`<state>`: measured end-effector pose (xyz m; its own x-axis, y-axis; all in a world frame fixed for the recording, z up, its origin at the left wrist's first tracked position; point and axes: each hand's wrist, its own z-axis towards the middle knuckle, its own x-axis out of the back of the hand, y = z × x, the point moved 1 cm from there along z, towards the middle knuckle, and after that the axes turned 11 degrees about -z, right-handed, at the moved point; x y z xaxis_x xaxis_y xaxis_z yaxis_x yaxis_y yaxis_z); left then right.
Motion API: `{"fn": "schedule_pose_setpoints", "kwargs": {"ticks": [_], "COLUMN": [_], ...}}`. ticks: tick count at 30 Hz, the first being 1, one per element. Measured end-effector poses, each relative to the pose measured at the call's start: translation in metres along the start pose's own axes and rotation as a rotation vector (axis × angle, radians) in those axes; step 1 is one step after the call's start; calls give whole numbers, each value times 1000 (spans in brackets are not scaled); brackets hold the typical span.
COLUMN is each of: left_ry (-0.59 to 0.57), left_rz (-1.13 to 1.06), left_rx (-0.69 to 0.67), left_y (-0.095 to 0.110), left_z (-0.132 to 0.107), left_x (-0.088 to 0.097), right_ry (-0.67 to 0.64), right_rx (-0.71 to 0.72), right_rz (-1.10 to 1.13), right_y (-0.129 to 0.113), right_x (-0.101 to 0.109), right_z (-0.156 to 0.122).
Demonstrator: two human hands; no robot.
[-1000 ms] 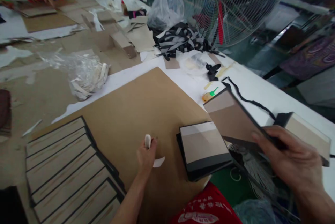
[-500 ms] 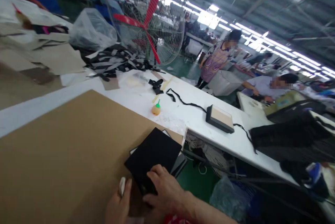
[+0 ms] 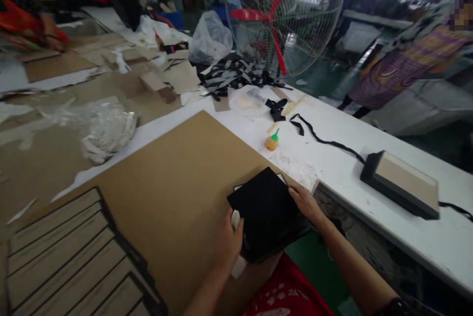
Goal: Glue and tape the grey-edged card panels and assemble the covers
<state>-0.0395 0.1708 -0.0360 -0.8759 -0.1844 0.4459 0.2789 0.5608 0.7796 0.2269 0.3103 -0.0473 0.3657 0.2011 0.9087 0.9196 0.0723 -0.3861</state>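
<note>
A flat black panel (image 3: 268, 205) lies on a small stack near the corner of the brown board (image 3: 177, 173); pale edges poke out beneath it. My left hand (image 3: 227, 239) is closed at the panel's left edge. Between its thumb and fingers sticks up a small white piece (image 3: 235, 219), whose kind I cannot make out. At the panel's upper right edge, my right hand (image 3: 305, 203) has its fingers closed on the rim, partly hidden.
Black-edged beige panels (image 3: 74, 257) lie overlapped at lower left. An orange bulb with green nozzle (image 3: 271, 142) stands beyond the board. A black-sided box (image 3: 401, 183) with a strap sits on the white table (image 3: 340, 158). A large red-bladed fan (image 3: 271, 15) and a person (image 3: 402, 70) are behind.
The view has swung left and down, bringing the beige panels into sight. My right hand has moved from the panel's near edge to its upper right edge; my left now meets its left edge.
</note>
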Motion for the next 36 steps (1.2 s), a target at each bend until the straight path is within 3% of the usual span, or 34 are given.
{"fn": "schedule_pose_setpoints", "kwargs": {"ticks": [7, 15, 23, 29, 36], "left_ry": [42, 91, 87, 143, 94], "left_rz": [71, 111, 116, 133, 67], "left_rx": [111, 130, 60, 140, 219], "left_y": [12, 24, 19, 13, 21], "left_z": [-12, -12, -11, -10, 5], "left_x": [-10, -13, -16, -25, -15], "right_ry": [-2, -5, -26, -82, -169], "right_rx": [21, 108, -19, -71, -92], "right_rz": [68, 229, 366, 246, -28], "right_y": [5, -4, 8, 10, -4], "right_x": [-22, -2, -3, -17, -21], "right_z": [-11, -25, -52, -32, 6]}}
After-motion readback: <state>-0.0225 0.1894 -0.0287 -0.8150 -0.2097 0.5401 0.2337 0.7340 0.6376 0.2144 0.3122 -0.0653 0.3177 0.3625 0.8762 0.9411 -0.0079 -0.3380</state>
